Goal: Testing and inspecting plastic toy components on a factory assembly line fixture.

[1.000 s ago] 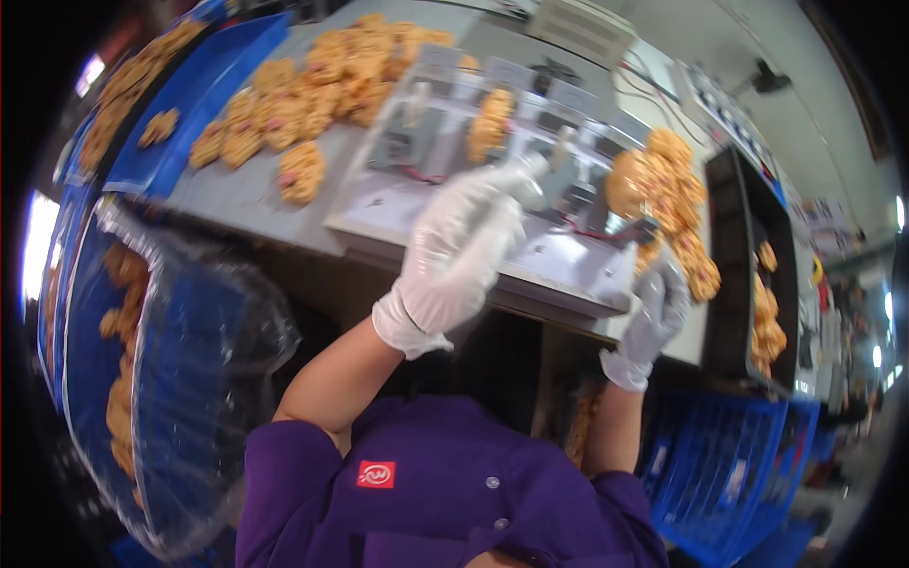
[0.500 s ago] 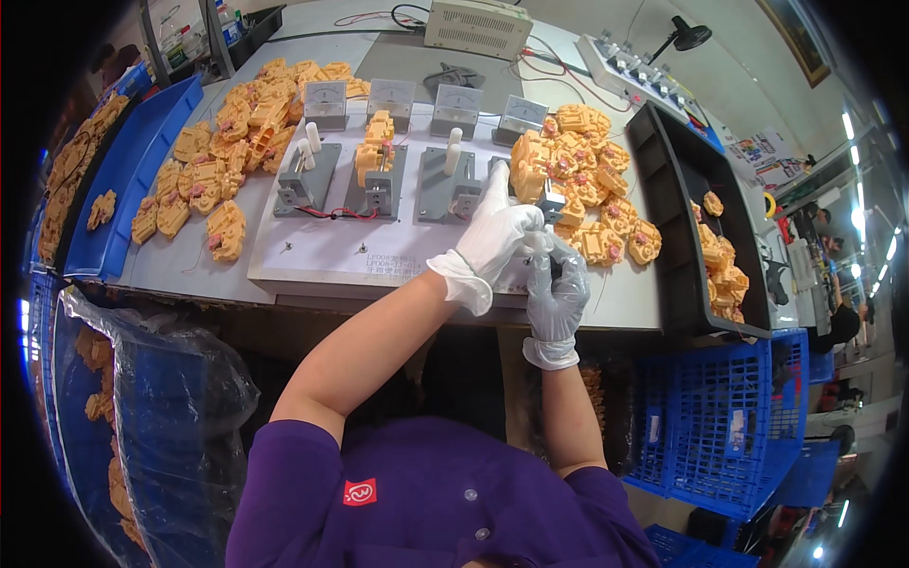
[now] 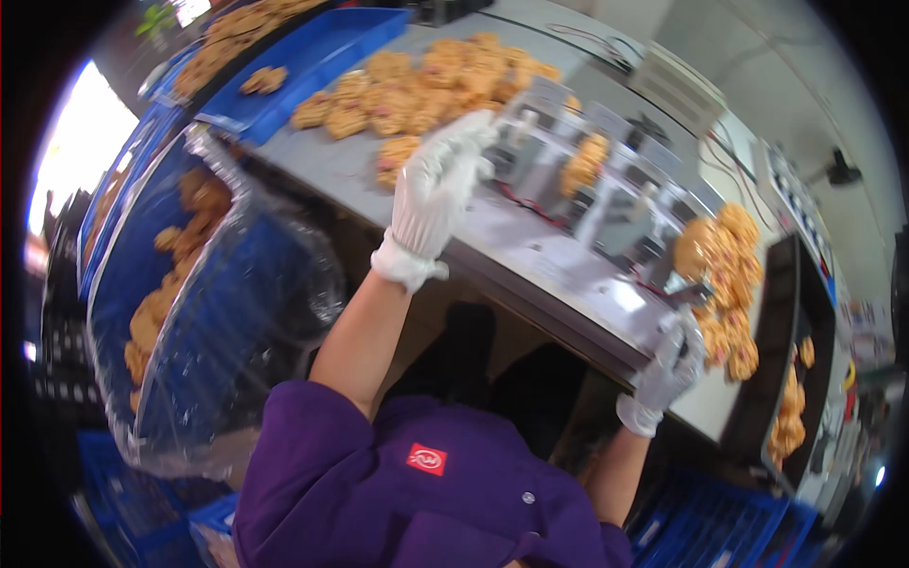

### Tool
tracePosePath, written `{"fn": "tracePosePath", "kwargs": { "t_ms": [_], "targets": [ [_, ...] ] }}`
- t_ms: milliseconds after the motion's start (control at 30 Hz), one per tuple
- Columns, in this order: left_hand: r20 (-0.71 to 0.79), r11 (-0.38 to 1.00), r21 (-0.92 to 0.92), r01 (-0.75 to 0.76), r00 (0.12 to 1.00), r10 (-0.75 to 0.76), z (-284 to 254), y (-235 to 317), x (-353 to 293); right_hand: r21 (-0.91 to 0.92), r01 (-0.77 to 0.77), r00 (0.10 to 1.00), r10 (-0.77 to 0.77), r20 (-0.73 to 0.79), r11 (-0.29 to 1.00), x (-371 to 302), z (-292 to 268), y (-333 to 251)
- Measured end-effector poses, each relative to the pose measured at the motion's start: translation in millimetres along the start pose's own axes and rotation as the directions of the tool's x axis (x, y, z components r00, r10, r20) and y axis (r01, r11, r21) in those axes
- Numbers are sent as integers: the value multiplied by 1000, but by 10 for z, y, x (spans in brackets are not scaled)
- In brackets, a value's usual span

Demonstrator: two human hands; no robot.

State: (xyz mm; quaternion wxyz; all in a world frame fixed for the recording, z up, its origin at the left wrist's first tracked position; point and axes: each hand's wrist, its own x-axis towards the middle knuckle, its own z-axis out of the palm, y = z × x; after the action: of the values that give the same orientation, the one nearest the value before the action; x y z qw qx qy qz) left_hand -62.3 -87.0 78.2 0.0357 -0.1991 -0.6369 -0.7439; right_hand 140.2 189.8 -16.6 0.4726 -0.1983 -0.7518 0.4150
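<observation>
My left hand (image 3: 440, 185), in a white glove, is raised over the table's front edge, fingers stretched toward the left end of the white test fixture (image 3: 521, 241). Nothing shows in it. Just beyond and below its wrist side lies a yellow plastic housing (image 3: 396, 156), part of a heap of housings (image 3: 445, 80). My gloved right hand (image 3: 668, 369) is at the fixture's front right corner, its fingertips close to a dark clamp piece (image 3: 689, 295); blur hides its grip. A yellow housing (image 3: 694, 248) sits by that clamp. Another housing (image 3: 584, 164) stands in a grey station of the fixture.
A blue tray (image 3: 312, 71) stands at the far left, a black bin (image 3: 772, 322) at the right, both with housings. More housings (image 3: 734, 275) are piled beside the fixture. A plastic-lined blue crate (image 3: 251, 312) is at my left. A power supply (image 3: 677, 85) stands at the back.
My hands were together at the right-hand station. The left has moved away to the left, toward the heap; the right stays near the clamp. The whole view has turned leftward.
</observation>
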Motion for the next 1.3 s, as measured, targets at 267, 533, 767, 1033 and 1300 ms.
{"fn": "tracePosePath", "kwargs": {
  "t_ms": [267,533,767,1033,1300],
  "targets": [
    [-508,273,819,504,859,-61,-1114,-892,272,175,-130,991,124,44,976,-48,-29,-78],
    [-335,229,926,300,934,128,-1140,-1273,484,19,60,995,-58,-86,998,-317,285,-605],
    [-507,983,-130,-133,860,49,-961,-1001,248,-87,309,842,-230,488,947,-131,1011,-881],
    [61,876,-482,7,998,25,-570,-494,-254,-81,417,781,-311,541,905,-49,1348,-805],
    [316,983,-181,44,949,16,142,-605,-289,-89,438,820,-358,446,894,-80,1313,-771]
  ]
}}
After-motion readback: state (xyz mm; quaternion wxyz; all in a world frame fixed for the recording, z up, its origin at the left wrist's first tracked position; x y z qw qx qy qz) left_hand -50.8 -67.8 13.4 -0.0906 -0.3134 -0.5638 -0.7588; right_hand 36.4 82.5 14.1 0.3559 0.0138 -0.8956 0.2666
